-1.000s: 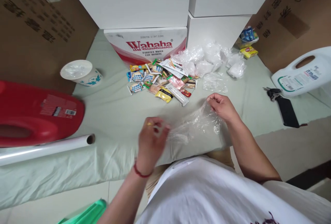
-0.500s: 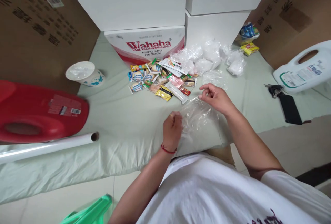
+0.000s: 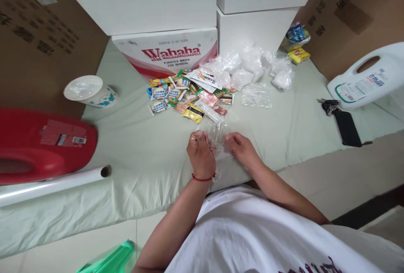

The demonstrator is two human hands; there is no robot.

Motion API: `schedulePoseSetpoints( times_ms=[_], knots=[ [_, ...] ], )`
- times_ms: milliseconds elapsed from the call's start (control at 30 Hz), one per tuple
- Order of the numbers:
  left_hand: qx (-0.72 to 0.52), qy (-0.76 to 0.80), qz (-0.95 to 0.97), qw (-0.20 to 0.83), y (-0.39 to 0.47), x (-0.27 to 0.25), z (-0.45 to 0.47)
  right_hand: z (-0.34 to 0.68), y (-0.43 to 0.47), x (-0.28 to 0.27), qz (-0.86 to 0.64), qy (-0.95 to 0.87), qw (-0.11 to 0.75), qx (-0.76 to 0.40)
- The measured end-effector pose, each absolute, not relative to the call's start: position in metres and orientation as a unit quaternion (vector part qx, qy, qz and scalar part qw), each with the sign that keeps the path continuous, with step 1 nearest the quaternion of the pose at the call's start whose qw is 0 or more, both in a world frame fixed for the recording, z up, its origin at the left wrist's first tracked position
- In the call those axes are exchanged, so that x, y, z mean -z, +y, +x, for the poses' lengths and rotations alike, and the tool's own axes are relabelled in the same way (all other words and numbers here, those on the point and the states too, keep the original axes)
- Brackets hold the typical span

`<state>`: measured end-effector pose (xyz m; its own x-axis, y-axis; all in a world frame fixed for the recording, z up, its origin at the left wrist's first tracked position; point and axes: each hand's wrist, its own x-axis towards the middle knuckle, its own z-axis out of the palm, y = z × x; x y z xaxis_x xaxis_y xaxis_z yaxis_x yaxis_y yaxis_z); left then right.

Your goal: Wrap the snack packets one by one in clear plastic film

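Note:
A clear plastic bag [image 3: 221,149] is stretched between my two hands over the front of the covered table. My left hand [image 3: 201,151], with a red string at the wrist, is closed on its left side. On its right side my right hand [image 3: 241,147] pinches the thin film. Just beyond the hands lies a pile of small wrapped snacks [image 3: 189,96], among them a yellow packet [image 3: 193,113]. Crumpled clear bags [image 3: 248,69] are heaped to the right of the pile, and a flattened clear bag [image 3: 257,95] rests in front of them.
White boxes [image 3: 255,29] and a Wahaha carton [image 3: 170,52] line the back. At left are a paper cup [image 3: 90,91], a red jug [image 3: 47,142] and a white roll [image 3: 57,185]. A white bottle [image 3: 369,75], keys [image 3: 328,107] and a black phone-like object [image 3: 347,128] lie at right.
My right hand has come down and left, closer to my left hand, and the clear bag is gathered between them. The whole view has shifted slightly.

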<state>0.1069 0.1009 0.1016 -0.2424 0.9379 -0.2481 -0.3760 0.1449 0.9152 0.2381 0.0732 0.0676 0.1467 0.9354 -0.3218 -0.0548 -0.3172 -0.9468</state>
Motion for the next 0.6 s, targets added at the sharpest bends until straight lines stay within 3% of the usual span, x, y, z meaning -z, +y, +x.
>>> schedulePoseSetpoints(
  times_ms=[167, 600],
  knots=[
    [-0.535, 0.543, 0.258, 0.593, 0.11, -0.101, 0.069, 0.254, 0.096, -0.072, -0.628, -0.394, 0.475, -0.473],
    [-0.309, 0.584, 0.311, 0.683, 0.141, -0.08, -0.027, 0.319, 0.082, -0.077, -0.622, -0.323, 0.401, -0.589]
  ],
)
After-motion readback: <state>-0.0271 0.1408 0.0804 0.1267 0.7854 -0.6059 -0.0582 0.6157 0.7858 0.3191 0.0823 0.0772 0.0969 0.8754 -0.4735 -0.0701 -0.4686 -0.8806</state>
